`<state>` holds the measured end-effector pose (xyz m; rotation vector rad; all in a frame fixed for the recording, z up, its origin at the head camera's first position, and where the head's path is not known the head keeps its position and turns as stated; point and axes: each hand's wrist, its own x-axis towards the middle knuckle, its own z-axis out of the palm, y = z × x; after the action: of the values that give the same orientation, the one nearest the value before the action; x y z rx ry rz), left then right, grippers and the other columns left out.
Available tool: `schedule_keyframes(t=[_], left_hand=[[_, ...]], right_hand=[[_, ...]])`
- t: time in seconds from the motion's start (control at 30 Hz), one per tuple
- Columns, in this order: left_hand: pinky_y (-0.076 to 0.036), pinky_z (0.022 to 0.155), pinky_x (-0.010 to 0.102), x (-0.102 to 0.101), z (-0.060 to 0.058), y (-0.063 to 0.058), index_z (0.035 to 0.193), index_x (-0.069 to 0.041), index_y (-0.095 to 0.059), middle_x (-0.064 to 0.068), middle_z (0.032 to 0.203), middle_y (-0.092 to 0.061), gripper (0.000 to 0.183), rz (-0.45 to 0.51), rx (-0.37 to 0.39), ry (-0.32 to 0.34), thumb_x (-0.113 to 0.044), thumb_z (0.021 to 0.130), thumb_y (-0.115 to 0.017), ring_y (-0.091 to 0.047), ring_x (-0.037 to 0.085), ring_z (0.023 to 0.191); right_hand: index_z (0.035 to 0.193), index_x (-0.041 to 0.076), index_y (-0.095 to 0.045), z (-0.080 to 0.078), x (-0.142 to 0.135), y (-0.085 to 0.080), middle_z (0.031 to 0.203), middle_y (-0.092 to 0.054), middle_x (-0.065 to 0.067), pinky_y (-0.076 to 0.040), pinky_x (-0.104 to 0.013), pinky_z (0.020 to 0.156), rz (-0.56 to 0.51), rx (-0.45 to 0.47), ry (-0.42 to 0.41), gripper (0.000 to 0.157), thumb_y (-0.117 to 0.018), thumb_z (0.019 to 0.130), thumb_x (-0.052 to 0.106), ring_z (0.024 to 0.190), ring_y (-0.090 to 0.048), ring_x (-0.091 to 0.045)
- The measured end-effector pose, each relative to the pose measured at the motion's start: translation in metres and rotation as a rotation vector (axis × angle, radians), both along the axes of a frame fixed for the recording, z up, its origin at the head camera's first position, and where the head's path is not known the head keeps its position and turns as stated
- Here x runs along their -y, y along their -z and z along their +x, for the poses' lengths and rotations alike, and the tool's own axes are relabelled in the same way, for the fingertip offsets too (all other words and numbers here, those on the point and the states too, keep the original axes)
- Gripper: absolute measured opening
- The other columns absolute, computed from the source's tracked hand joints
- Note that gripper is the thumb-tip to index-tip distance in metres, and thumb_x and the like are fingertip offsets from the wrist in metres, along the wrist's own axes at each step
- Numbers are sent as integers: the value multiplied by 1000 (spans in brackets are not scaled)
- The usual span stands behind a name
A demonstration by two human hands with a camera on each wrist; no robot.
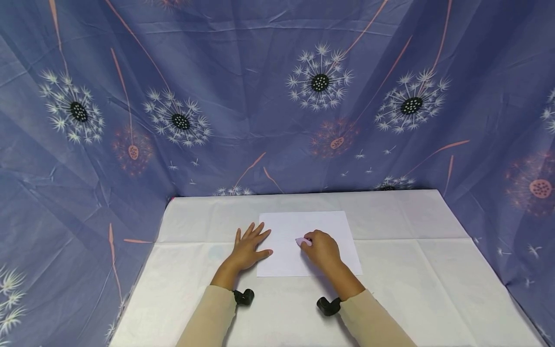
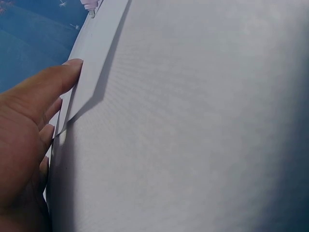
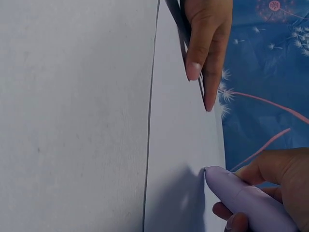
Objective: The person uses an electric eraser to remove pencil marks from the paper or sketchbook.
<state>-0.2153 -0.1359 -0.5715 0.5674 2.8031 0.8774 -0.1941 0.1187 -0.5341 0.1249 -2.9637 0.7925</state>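
A white sheet of paper (image 1: 282,262) lies flat on the cloth-covered table. My left hand (image 1: 246,251) rests on its left edge with fingers spread. Over the middle of the sheet, my right hand (image 1: 324,250) grips a smooth lavender tool (image 3: 248,200) with a rounded body and a small dark tip. That tip meets the paper in the right wrist view, pointing toward the left hand. The palm and fingers of the right hand hide the tool's rear end. In the left wrist view, the thumb lies along the paper's edge.
A creased white cloth (image 1: 416,289) covers the table. Behind it hangs a blue curtain (image 1: 251,96) with dandelion prints, which also runs along both sides. Black wrist cameras sit near the cuffs of both beige sleeves (image 1: 208,315).
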Motion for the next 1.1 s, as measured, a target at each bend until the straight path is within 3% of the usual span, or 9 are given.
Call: schedule_keyframes(t=[0.3, 1.1], left_hand=[[7, 125, 66, -1, 0, 0, 154, -24, -45, 2, 169, -26, 67, -12, 4, 1, -47, 95, -66, -11, 33, 159], [7, 124, 66, 1, 1, 1, 154, -22, -46, 4, 169, -27, 67, 2, -1, 8, -46, 95, -67, -12, 34, 159]], right_hand=[[103, 8, -80, 1, 3, 0, 94, -74, -10, -58, -47, 81, -15, 21, -40, 25, -73, 91, 30, 93, -72, -32], [104, 8, -79, 3, 8, 0, 94, -74, -8, -58, -46, 81, -1, 9, -29, 25, -74, 91, 29, 93, -72, -31]])
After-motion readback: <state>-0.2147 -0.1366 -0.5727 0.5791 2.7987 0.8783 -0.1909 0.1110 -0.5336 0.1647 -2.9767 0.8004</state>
